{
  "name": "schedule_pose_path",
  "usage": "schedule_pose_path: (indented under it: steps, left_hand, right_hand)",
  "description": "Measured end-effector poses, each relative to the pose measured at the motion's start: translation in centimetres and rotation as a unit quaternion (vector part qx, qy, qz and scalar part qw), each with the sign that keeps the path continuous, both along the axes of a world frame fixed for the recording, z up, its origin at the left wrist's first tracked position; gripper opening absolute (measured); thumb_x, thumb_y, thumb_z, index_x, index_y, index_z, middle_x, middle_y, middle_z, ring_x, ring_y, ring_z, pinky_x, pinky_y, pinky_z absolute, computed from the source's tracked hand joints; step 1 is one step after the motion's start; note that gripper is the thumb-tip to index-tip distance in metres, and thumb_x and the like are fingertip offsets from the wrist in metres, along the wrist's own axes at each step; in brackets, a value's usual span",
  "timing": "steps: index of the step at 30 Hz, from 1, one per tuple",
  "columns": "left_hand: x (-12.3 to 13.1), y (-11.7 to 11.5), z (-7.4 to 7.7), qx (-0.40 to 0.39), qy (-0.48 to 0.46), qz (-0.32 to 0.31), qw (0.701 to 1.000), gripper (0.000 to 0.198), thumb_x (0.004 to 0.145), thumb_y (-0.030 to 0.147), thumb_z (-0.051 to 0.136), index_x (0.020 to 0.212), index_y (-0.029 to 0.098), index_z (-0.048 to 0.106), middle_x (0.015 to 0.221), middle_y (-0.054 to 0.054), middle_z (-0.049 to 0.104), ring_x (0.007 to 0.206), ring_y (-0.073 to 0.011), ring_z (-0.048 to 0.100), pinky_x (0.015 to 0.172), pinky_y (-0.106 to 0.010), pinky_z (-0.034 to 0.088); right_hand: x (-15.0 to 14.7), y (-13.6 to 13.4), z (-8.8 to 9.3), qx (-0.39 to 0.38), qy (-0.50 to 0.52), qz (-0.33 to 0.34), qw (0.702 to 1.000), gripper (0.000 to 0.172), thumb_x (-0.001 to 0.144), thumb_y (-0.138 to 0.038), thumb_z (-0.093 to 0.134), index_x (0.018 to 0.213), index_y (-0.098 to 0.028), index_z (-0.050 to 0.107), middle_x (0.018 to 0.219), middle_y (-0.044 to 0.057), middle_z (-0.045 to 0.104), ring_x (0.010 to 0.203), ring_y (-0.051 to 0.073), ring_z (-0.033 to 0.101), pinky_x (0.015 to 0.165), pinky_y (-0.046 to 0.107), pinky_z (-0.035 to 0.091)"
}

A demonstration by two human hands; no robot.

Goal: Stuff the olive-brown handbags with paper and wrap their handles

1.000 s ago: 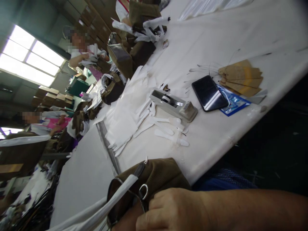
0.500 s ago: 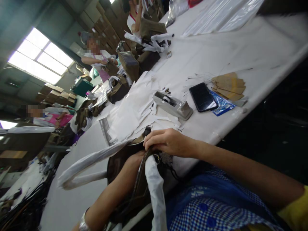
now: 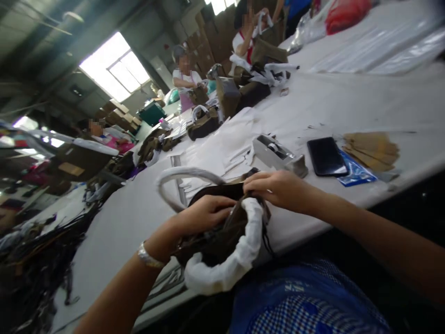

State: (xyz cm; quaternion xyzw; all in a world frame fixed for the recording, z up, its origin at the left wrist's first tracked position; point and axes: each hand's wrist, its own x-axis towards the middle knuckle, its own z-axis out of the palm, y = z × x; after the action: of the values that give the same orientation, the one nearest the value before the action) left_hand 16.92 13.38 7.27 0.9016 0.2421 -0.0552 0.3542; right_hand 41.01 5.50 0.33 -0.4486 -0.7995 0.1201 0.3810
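Note:
A brown handbag [image 3: 215, 232] lies at the near edge of the white table [image 3: 347, 106], its two handles wrapped in white paper [image 3: 222, 271]. My left hand [image 3: 203, 214] is closed on the bag's open top edge, a metal bracelet on its wrist. My right hand [image 3: 278, 188] pinches the bag's rim on the other side, next to the wrapped handle. The bag's inside is dark and hidden.
A tape dispenser [image 3: 280, 155] stands just beyond the bag, with white paper strips [image 3: 236, 155] beside it. A black phone [image 3: 326, 157], a blue packet [image 3: 356, 172] and brown paper tags [image 3: 371, 148] lie to the right. Several people work on similar bags [image 3: 203, 127] further along the table.
The view has swung up and right. My left hand has come up out of the bag onto its top edge, and the wrapped handle has dropped down over the table's near edge.

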Motion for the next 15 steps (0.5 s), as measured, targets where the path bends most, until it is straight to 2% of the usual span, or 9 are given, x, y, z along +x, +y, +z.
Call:
schedule_pose_path:
  steps: [2, 3, 5, 7, 8, 10, 12, 14, 15]
  left_hand:
    - [-3.2, -1.6, 2.4, 0.045, -0.037, 0.054, 0.997, 0.025, 0.101, 0.03, 0.051, 0.11, 0.023, 0.073, 0.107, 0.001, 0.076, 0.096, -0.0146, 0.069, 0.088, -0.022, 0.052]
    - [-5.0, -2.7, 3.2, 0.076, -0.066, 0.079, 0.992, 0.026, 0.102, 0.029, 0.05, 0.111, 0.022, 0.073, 0.109, 0.0, 0.076, 0.098, -0.0144, 0.07, 0.09, -0.022, 0.052]
    - [-8.5, -5.4, 3.2, 0.137, -0.141, 0.115, 0.974, 0.024, 0.101, 0.025, 0.051, 0.112, 0.02, 0.071, 0.11, -0.004, 0.076, 0.1, -0.0154, 0.07, 0.091, -0.023, 0.053]
    - [-11.3, -8.0, 1.2, 0.198, -0.217, 0.137, 0.946, 0.027, 0.1, 0.023, 0.05, 0.121, 0.019, 0.066, 0.114, -0.007, 0.075, 0.106, -0.0178, 0.07, 0.096, -0.028, 0.053]
    - [-12.1, -9.0, -0.4, 0.23, -0.244, 0.14, 0.931, 0.03, 0.101, 0.024, 0.049, 0.126, 0.018, 0.063, 0.116, -0.009, 0.074, 0.108, -0.0187, 0.069, 0.098, -0.032, 0.053]
    - [-12.9, -10.2, -3.9, 0.311, -0.278, 0.134, 0.899, 0.036, 0.101, 0.029, 0.047, 0.133, 0.017, 0.057, 0.116, -0.009, 0.075, 0.107, -0.0194, 0.07, 0.101, -0.036, 0.052]
    - [-12.5, -10.2, -6.9, 0.41, -0.289, 0.123, 0.856, 0.039, 0.101, 0.033, 0.045, 0.134, 0.016, 0.056, 0.107, -0.008, 0.077, 0.096, -0.0183, 0.073, 0.097, -0.037, 0.053]
    - [-11.6, -9.4, -8.9, 0.497, -0.295, 0.137, 0.805, 0.04, 0.101, 0.037, 0.045, 0.131, 0.015, 0.059, 0.083, -0.003, 0.077, 0.076, -0.0163, 0.072, 0.084, -0.034, 0.056]
    - [-11.1, -8.7, -9.5, 0.519, -0.301, 0.151, 0.786, 0.041, 0.101, 0.04, 0.045, 0.128, 0.015, 0.062, 0.073, 0.0, 0.074, 0.068, -0.0154, 0.07, 0.077, -0.033, 0.055]
  right_hand:
    - [0.8, -0.8, 1.5, 0.024, -0.115, -0.023, 0.993, 0.038, 0.086, -0.005, 0.056, 0.113, -0.024, 0.075, 0.118, 0.004, 0.074, 0.091, 0.021, 0.075, 0.077, 0.029, 0.057]
    - [0.9, -0.8, 2.3, 0.053, -0.148, -0.028, 0.987, 0.042, 0.084, -0.003, 0.054, 0.113, -0.025, 0.075, 0.117, 0.004, 0.075, 0.089, 0.022, 0.075, 0.076, 0.03, 0.058]
    - [0.2, -0.3, 4.1, 0.099, -0.152, 0.026, 0.983, 0.047, 0.081, 0.0, 0.051, 0.114, -0.024, 0.075, 0.118, 0.004, 0.074, 0.094, 0.022, 0.074, 0.08, 0.029, 0.058]
    - [-1.9, 1.1, 5.6, 0.07, -0.112, 0.172, 0.976, 0.051, 0.082, 0.002, 0.047, 0.116, -0.024, 0.075, 0.12, 0.003, 0.073, 0.102, 0.019, 0.072, 0.089, 0.025, 0.055]
    - [-3.4, 1.9, 6.1, 0.023, -0.1, 0.259, 0.96, 0.053, 0.083, 0.003, 0.045, 0.117, -0.024, 0.074, 0.12, 0.003, 0.073, 0.105, 0.017, 0.071, 0.092, 0.023, 0.054]
    - [-6.7, 3.5, 6.3, -0.087, -0.113, 0.393, 0.908, 0.059, 0.082, 0.006, 0.041, 0.123, -0.024, 0.072, 0.124, 0.002, 0.071, 0.112, 0.014, 0.068, 0.098, 0.021, 0.05]
    - [-9.8, 4.6, 5.2, -0.161, -0.148, 0.458, 0.862, 0.06, 0.08, 0.007, 0.044, 0.126, -0.023, 0.069, 0.127, 0.004, 0.069, 0.119, 0.016, 0.064, 0.107, 0.025, 0.045]
    - [-12.5, 5.4, 3.0, -0.209, -0.139, 0.459, 0.852, 0.05, 0.078, 0.002, 0.055, 0.118, -0.022, 0.074, 0.121, 0.005, 0.072, 0.116, 0.02, 0.065, 0.108, 0.031, 0.045]
    - [-13.7, 5.6, 1.8, -0.234, -0.106, 0.434, 0.863, 0.036, 0.079, -0.003, 0.061, 0.107, -0.021, 0.077, 0.111, 0.006, 0.075, 0.106, 0.021, 0.069, 0.101, 0.032, 0.05]
